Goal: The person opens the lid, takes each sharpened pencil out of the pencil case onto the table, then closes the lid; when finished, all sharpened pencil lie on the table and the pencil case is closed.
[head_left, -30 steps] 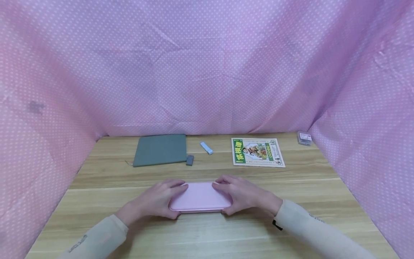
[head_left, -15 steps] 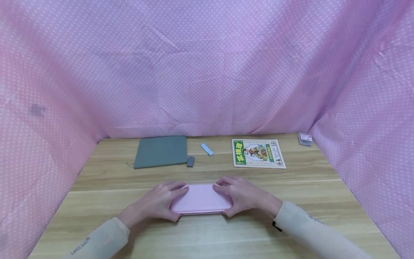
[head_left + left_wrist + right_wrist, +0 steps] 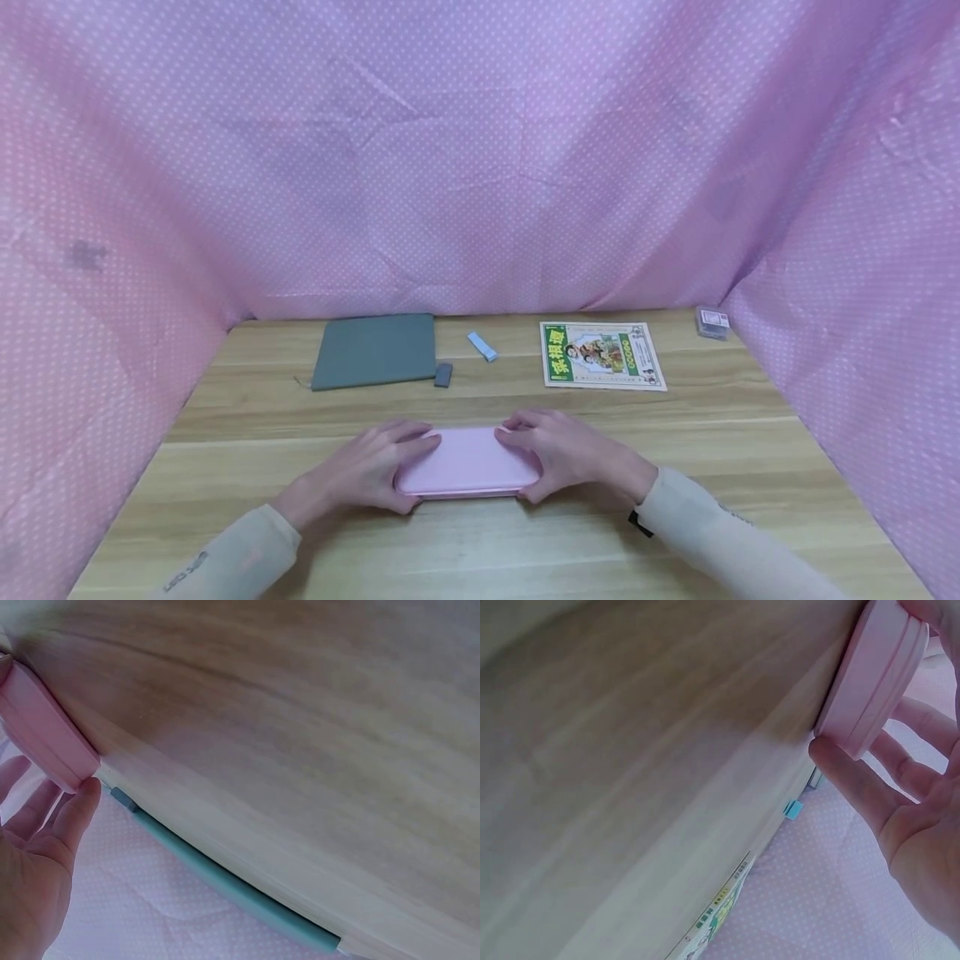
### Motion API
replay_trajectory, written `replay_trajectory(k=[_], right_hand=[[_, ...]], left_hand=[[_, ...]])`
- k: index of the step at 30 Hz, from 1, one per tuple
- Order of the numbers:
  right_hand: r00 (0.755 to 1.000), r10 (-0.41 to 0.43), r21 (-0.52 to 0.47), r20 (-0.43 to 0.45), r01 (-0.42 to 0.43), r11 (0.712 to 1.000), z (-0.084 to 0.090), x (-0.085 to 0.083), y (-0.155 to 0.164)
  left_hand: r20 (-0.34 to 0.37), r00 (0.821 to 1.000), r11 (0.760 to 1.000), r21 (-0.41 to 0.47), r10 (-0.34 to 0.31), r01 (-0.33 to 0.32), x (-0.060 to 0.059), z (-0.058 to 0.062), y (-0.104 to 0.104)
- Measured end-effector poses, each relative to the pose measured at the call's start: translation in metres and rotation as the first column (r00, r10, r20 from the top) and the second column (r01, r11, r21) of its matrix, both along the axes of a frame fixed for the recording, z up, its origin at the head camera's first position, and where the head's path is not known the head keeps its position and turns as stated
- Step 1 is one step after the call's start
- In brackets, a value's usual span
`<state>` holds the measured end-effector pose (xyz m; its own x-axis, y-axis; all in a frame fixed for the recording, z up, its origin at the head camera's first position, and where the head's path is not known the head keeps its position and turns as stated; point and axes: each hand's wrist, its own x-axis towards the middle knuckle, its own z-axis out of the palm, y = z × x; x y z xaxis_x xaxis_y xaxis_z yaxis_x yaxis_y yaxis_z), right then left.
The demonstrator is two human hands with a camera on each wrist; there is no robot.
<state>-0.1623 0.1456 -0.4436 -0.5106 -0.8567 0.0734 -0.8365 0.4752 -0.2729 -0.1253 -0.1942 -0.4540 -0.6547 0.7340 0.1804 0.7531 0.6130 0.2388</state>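
A flat pink case (image 3: 467, 462) lies on the wooden table (image 3: 480, 542) near its front edge. My left hand (image 3: 371, 473) grips its left end, thumb at the near edge and fingers over the top. My right hand (image 3: 564, 454) holds the right end the same way. In the left wrist view the pink case (image 3: 41, 731) shows edge-on with my fingers (image 3: 71, 817) beside it. The right wrist view shows the pink case (image 3: 870, 675) and its closing seam, my fingers (image 3: 855, 780) laid along its side. The case looks closed.
At the back of the table lie a grey pouch (image 3: 373, 350), a small grey block (image 3: 443, 374), a light blue piece (image 3: 482, 345), a green printed booklet (image 3: 602, 354) and a small clear box (image 3: 711, 322). Pink dotted cloth (image 3: 480, 167) walls three sides.
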Motion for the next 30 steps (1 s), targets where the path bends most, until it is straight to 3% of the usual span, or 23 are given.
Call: replay_trajectory(k=[8, 13, 18, 23, 27, 30], right_hand=[[0.992, -0.044, -0.014, 0.123, 0.046, 0.999, 0.008, -0.004, 0.005], [0.982, -0.059, -0.013, 0.18, 0.062, 0.998, 0.007, -0.007, 0.007], [0.966, 0.003, -0.081, 0.26, 0.018, 0.997, 0.005, -0.017, 0.006], [0.908, 0.054, -0.176, 0.416, 0.022, 0.984, 0.007, -0.029, 0.009], [0.847, 0.006, -0.179, 0.532, 0.106, 0.978, 0.009, -0.035, 0.016], [0.811, -0.013, -0.167, 0.585, 0.136, 0.977, 0.009, -0.035, 0.017]], left_hand=[[-0.024, 1.0, 0.999, 0.032, -0.018, 0.019, -0.002, 0.0, -0.001], [0.02, 1.0, 0.999, 0.048, 0.0, -0.001, 0.0, -0.003, -0.001], [0.113, 0.992, 0.992, 0.114, 0.046, -0.059, 0.004, -0.006, -0.005], [0.256, 0.963, 0.969, 0.206, 0.08, -0.135, 0.002, -0.006, -0.005], [0.347, 0.934, 0.95, 0.253, 0.087, -0.182, -0.002, -0.005, -0.003], [0.402, 0.911, 0.939, 0.271, 0.092, -0.214, 0.002, -0.004, -0.004]])
